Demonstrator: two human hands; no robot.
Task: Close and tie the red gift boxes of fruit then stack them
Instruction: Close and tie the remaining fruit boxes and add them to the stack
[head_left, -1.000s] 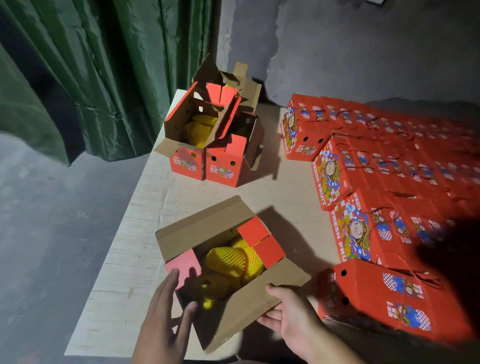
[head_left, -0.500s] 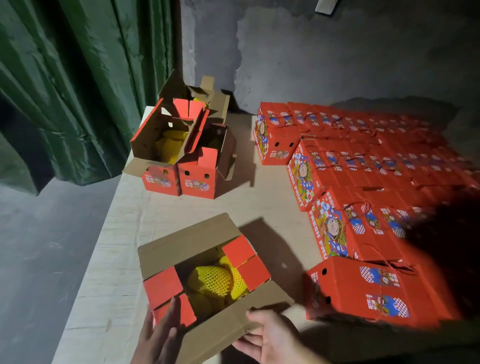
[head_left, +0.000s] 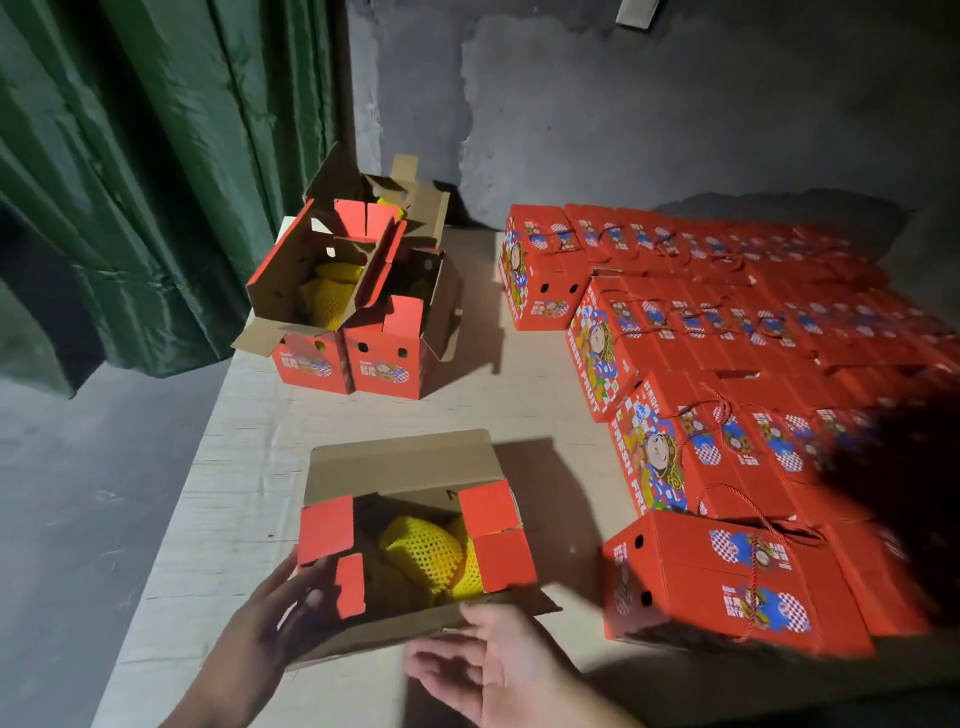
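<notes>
Hands (head_left: 270, 618) (head_left: 498, 670) flank open box (head_left: 415, 551), fingers touching its near flaps.

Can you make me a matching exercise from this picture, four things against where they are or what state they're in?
Things:
1. near box
2. netted fruit
3. closed boxes
4. curtain

Descriptions:
A. green, hanging at the left
B. stacked at the right, corded
C. yellow, inside a carton
D. flaps open, between both hands

Pairs: 1-D, 2-C, 3-B, 4-A
</notes>
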